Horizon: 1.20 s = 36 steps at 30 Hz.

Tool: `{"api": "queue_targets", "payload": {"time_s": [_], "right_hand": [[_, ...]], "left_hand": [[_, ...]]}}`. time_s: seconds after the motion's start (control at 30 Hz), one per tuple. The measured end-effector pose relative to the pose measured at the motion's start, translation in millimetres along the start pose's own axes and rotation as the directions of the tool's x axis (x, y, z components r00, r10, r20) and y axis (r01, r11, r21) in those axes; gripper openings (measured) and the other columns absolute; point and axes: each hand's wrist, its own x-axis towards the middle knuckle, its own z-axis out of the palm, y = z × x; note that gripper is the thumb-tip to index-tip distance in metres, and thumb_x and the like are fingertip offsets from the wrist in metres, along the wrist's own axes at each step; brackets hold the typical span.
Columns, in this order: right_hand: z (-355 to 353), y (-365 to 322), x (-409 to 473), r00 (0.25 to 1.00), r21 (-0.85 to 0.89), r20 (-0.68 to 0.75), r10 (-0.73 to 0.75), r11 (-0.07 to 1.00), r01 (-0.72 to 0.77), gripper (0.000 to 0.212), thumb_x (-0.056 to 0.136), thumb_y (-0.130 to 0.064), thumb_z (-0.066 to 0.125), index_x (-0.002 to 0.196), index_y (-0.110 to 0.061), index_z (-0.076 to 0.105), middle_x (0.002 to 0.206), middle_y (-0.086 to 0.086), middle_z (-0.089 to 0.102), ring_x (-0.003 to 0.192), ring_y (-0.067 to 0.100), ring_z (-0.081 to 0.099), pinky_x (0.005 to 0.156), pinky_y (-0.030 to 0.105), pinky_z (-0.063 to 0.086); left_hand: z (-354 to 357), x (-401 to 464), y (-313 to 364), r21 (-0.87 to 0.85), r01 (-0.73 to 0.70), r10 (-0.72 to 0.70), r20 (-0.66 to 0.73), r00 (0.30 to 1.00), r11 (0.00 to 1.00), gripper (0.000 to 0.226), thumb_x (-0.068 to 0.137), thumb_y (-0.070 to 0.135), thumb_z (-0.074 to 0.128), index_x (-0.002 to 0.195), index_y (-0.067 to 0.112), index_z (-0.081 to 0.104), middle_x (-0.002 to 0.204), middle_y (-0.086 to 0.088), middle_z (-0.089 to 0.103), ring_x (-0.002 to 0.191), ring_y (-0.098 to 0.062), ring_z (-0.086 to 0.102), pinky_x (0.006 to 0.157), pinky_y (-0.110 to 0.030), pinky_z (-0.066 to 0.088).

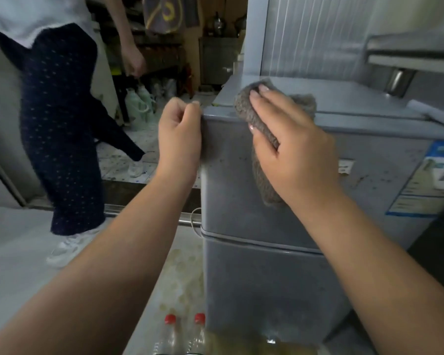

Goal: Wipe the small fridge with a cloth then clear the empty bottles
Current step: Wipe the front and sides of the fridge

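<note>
The head camera, the only view, looked down over two bare forearms at a small grey fridge (267, 201) with two doors, standing on the floor. The right hand (292, 147) lay flat on a grey-brown cloth (246, 111), its fingers (260, 98) straight and close together, pressing the cloth over the fridge's top front edge; the thumb tucked against the cloth on the upper door, and a loose tail of cloth hung down below the palm. The left hand (180, 134) rested against the fridge's top left corner with its fingers curled in loosely; whether they gripped the edge or only leaned on it could not be told.

Wiping appeared to be under way and not finished: specks and smudges showed on the upper door, and the lower door looked dull. Clearing the bottles looked not yet begun. Two clear bottles with red caps (185, 329) stood on the floor just beside the fridge's lower left corner.

The bottles were cut off by the bottom of the frame, so whether they were empty could not be seen. Something yellowish beside them was too blurred to name. A sticker (431, 175) on the fridge's right side was unreadable. Another person (59, 124) in dark spotted trousers and white shoes stood to the left, cut off above the waist. The room behind was dim, with shelves and pale jugs (139, 103) on the floor, hard to make out.
</note>
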Motion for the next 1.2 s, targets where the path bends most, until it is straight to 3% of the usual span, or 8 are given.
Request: {"api": "queue_targets", "payload": {"time_s": [0.23, 0.37, 0.43, 0.63, 0.73, 0.93, 1.07, 1.2], "right_hand": [[6.6, -10.3, 8.3, 1.0, -0.138, 0.012, -0.015, 0.99, 0.016, 0.037, 0.084, -0.022, 0.05, 0.114, -0.011, 0.067, 0.118, 0.004, 0.067, 0.082, 0.022, 0.071, 0.049, 0.03, 0.054], [15.6, -20.8, 8.0, 0.99, -0.163, 0.049, -0.131, 0.977, 0.137, 0.04, 0.084, -0.023, 0.044, 0.115, -0.01, 0.067, 0.12, 0.004, 0.065, 0.064, 0.02, 0.07, 0.041, 0.022, 0.047], [17.9, -21.4, 2.2, 0.982, -0.192, 0.033, -0.188, 0.963, 0.191, 0.037, 0.085, -0.02, 0.047, 0.116, -0.011, 0.067, 0.121, 0.003, 0.065, 0.055, 0.019, 0.067, 0.038, 0.019, 0.042], [17.9, -16.9, -1.3, 0.957, -0.205, 0.057, -0.286, 0.934, 0.292, 0.038, 0.085, -0.017, 0.048, 0.119, -0.009, 0.065, 0.123, 0.005, 0.063, 0.057, 0.02, 0.067, 0.039, 0.022, 0.047], [16.6, -14.6, -2.3, 0.933, -0.244, 0.094, -0.346, 0.901, 0.359, 0.039, 0.084, -0.018, 0.048, 0.119, -0.012, 0.065, 0.124, 0.002, 0.063, 0.055, 0.017, 0.066, 0.038, 0.019, 0.042], [41.1, -23.9, -53.1, 0.833, -0.102, 0.316, -0.455, 0.856, 0.506, 0.036, 0.072, -0.018, 0.052, 0.1, -0.021, 0.075, 0.11, -0.009, 0.07, 0.028, 0.016, 0.051, 0.03, 0.015, 0.033], [33.2, -14.0, -88.2, 0.8, -0.084, 0.445, -0.403, 0.871, 0.485, 0.054, 0.046, -0.011, 0.086, 0.098, -0.022, 0.075, 0.108, -0.011, 0.07, 0.028, 0.015, 0.051, 0.027, 0.016, 0.036], [14.6, -9.0, -44.9, 0.889, -0.24, 0.262, -0.375, 0.867, 0.436, 0.037, 0.076, -0.016, 0.059, 0.111, -0.015, 0.07, 0.116, -0.003, 0.067, 0.037, 0.017, 0.057, 0.031, 0.018, 0.036]], "left_hand": [[-9.2, 4.7, 8.0, 0.039, 0.181, -0.184, 0.141, 0.973, 0.983, 0.033, 0.092, 0.02, 0.047, 0.062, 0.021, 0.034, 0.056, 0.006, 0.036, 0.049, -0.006, 0.034, 0.054, -0.025, 0.031], [-23.2, 9.4, 17.2, 0.031, 0.379, -0.361, 0.385, 0.85, 0.925, 0.014, 0.092, 0.03, 0.049, 0.082, 0.02, 0.046, 0.053, 0.01, 0.045, 0.053, -0.007, 0.048, 0.066, -0.028, 0.04], [-28.6, 12.0, 19.9, 0.067, 0.447, -0.426, 0.454, 0.783, 0.892, 0.016, 0.09, 0.035, 0.051, 0.079, 0.024, 0.051, 0.052, 0.011, 0.048, 0.048, -0.003, 0.053, 0.064, -0.026, 0.041], [-30.4, 10.8, 20.3, 0.068, 0.512, -0.482, 0.465, 0.743, 0.856, 0.022, 0.087, 0.043, 0.054, 0.078, 0.023, 0.059, 0.062, 0.011, 0.064, 0.067, -0.004, 0.06, 0.066, -0.026, 0.042], [-38.5, 4.2, 8.5, 0.026, 0.526, -0.494, 0.389, 0.778, 0.85, 0.025, 0.089, 0.044, 0.051, 0.08, 0.021, 0.055, 0.08, 0.003, 0.062, 0.08, -0.009, 0.057, 0.068, -0.026, 0.042], [-54.2, -24.4, -22.2, 0.062, 0.512, -0.507, 0.285, 0.813, 0.857, 0.036, 0.097, 0.036, 0.033, 0.074, 0.018, 0.053, 0.072, -0.001, 0.057, 0.07, -0.014, 0.052, 0.07, -0.028, 0.04], [-55.0, -35.0, -32.0, 0.207, 0.527, -0.566, 0.288, 0.772, 0.824, 0.038, 0.098, 0.037, 0.028, 0.076, 0.017, 0.052, 0.075, -0.002, 0.054, 0.071, -0.013, 0.05, 0.079, -0.03, 0.035], [-57.1, -42.7, -40.9, 0.172, 0.515, -0.542, 0.278, 0.793, 0.84, 0.046, 0.098, 0.039, 0.021, 0.075, 0.017, 0.055, 0.074, -0.003, 0.055, 0.07, -0.014, 0.054, 0.071, -0.027, 0.035]]}}
